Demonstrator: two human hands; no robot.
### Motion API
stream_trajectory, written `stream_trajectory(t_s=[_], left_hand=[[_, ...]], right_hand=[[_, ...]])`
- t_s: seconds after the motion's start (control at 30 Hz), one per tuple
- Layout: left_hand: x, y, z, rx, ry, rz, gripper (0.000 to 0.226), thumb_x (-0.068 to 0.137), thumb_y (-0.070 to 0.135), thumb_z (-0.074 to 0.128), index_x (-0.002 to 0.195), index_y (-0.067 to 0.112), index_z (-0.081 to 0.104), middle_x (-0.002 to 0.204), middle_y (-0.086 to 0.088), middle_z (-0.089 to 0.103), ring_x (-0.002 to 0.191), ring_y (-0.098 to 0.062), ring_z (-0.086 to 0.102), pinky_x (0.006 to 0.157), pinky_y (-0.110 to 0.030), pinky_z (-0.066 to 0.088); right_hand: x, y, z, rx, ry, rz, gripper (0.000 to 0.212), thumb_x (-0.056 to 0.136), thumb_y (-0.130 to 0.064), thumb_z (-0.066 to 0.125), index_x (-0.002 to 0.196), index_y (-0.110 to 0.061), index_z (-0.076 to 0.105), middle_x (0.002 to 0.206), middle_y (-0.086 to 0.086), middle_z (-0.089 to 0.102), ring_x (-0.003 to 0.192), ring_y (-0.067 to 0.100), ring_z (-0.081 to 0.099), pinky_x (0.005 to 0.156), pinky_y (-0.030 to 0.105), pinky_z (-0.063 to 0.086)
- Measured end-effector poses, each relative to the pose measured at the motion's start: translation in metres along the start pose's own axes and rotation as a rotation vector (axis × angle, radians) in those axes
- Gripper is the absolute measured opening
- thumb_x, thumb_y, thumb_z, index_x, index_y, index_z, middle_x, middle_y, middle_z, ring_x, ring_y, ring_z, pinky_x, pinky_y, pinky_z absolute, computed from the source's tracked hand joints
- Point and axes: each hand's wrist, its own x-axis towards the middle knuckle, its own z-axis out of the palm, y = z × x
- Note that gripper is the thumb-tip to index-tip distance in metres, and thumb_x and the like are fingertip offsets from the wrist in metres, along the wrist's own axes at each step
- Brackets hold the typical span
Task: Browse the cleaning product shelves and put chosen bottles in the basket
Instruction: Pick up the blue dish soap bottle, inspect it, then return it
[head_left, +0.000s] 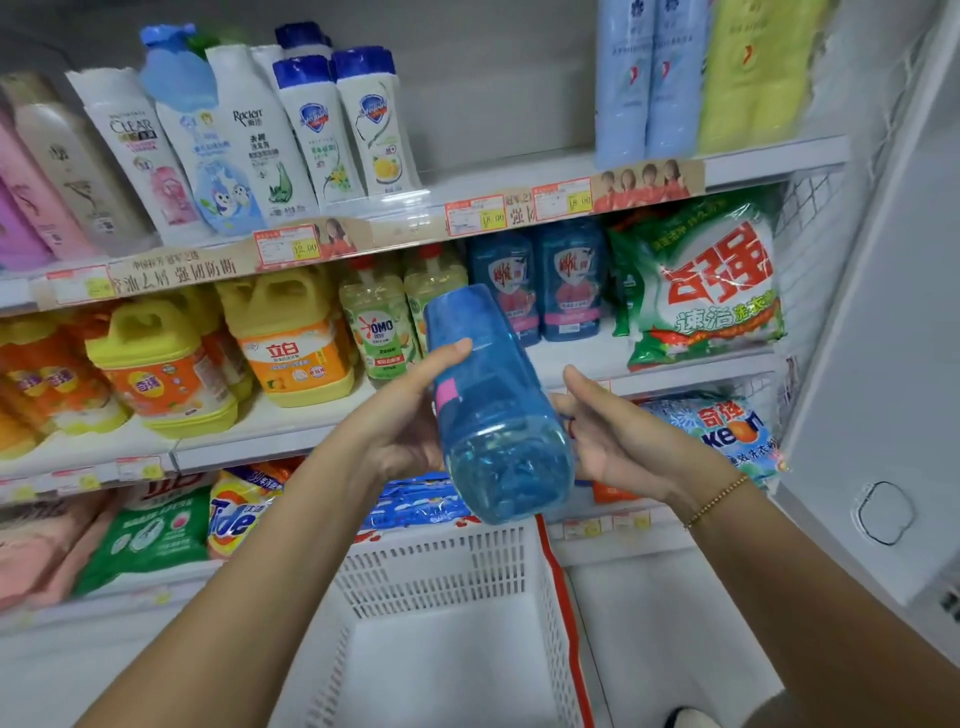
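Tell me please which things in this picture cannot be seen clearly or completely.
- Head view: the front label of the blue bottle is turned away; only a pink edge shows.
- Head view: the fingertips of the right hand are behind the bottle, so its grip is unclear.
- Head view: the small print on the price tags is blurred.
- Head view: the basket is cut off by the bottom edge.

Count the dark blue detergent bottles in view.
3 dark blue bottles. One is gripped in the left hand above the basket; two stand side by side on the middle shelf, left of the green bag. Others may hide behind them.
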Motion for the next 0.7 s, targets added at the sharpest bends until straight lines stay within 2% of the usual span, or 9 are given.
stream_trajectory(t_s=[0.07,0.1,0.17,0.23,0.33,0.43,0.5,0.6,0.7], left_hand=[[-0.002,0.001,-0.001,-0.011,-0.007,-0.032,0.038,0.08,0.043,0.062,0.091,0.01,0.077,0.099,-0.013,0.074,0.081,-0.027,0.073,0.074,-0.05,0.056],[-0.002,0.0,-0.001,-0.022,-0.007,-0.041,0.04,0.081,0.045,0.061,0.091,0.009,0.077,0.097,-0.014,0.074,0.08,-0.027,0.073,0.074,-0.049,0.057],[0.0,-0.005,-0.001,-0.023,0.021,-0.034,0.047,0.081,0.048,0.064,0.109,0.009,0.07,0.103,-0.014,0.073,0.087,-0.028,0.072,0.076,-0.049,0.058],[0.004,-0.014,0.003,0.01,0.053,0.006,0.065,0.073,0.048,0.072,0.127,0.015,0.058,0.118,-0.013,0.068,0.103,-0.031,0.068,0.083,-0.052,0.055],[0.012,-0.03,0.012,0.171,0.101,0.156,0.076,0.062,0.047,0.08,0.129,0.027,0.051,0.122,-0.007,0.067,0.105,-0.028,0.067,0.083,-0.047,0.056],[0.015,-0.042,0.025,0.301,0.186,0.37,0.056,0.077,0.024,0.078,0.119,0.043,0.046,0.109,0.007,0.07,0.094,-0.016,0.071,0.067,-0.032,0.059],[0.015,-0.05,0.032,0.346,0.211,0.499,0.07,0.078,0.013,0.077,0.118,0.051,0.035,0.101,0.017,0.068,0.087,-0.002,0.07,0.065,-0.019,0.056],[0.018,-0.062,0.038,0.563,0.303,0.609,0.1,0.069,0.019,0.085,0.129,0.058,0.014,0.106,0.035,0.055,0.091,0.016,0.06,0.073,-0.005,0.046],[0.021,-0.068,0.044,0.813,0.408,0.664,0.127,0.055,0.042,0.088,0.144,0.054,-0.003,0.129,0.018,0.048,0.116,-0.001,0.051,0.093,-0.021,0.046]], right_hand=[[-0.005,-0.001,-0.001,0.006,-0.003,0.022,0.08,0.069,-0.063,0.07,0.132,-0.016,0.056,0.132,0.011,0.057,0.122,0.032,0.052,0.105,0.046,0.042],[-0.008,-0.002,-0.002,0.021,-0.003,0.031,0.077,0.068,-0.062,0.071,0.129,-0.017,0.059,0.125,0.01,0.061,0.114,0.027,0.057,0.099,0.042,0.048],[-0.012,-0.004,-0.001,0.05,0.025,0.06,0.066,0.073,-0.055,0.068,0.126,-0.016,0.062,0.117,0.01,0.065,0.106,0.023,0.061,0.088,0.036,0.055],[-0.016,-0.006,0.0,0.014,0.09,0.085,0.061,0.077,-0.051,0.061,0.126,-0.015,0.061,0.115,0.01,0.066,0.105,0.024,0.062,0.081,0.034,0.056],[-0.018,-0.006,0.0,-0.133,0.175,0.079,0.066,0.073,-0.058,0.059,0.126,-0.017,0.06,0.118,0.008,0.067,0.11,0.024,0.063,0.091,0.037,0.051],[-0.021,-0.006,-0.001,-0.188,0.241,0.002,0.072,0.07,-0.063,0.063,0.133,-0.03,0.052,0.126,0.002,0.064,0.113,0.022,0.062,0.098,0.04,0.049],[-0.021,-0.007,-0.004,-0.176,0.34,-0.084,0.081,0.066,-0.063,0.069,0.138,-0.036,0.044,0.127,0.002,0.062,0.111,0.021,0.063,0.098,0.043,0.049],[-0.023,-0.013,-0.004,-0.136,0.442,-0.234,0.073,0.068,-0.048,0.07,0.135,-0.034,0.046,0.11,0.003,0.07,0.097,0.018,0.069,0.09,0.042,0.054],[-0.025,-0.019,0.004,-0.157,0.456,-0.355,0.049,0.077,-0.024,0.071,0.123,-0.029,0.053,0.103,-0.003,0.073,0.095,0.012,0.069,0.071,0.023,0.057]])
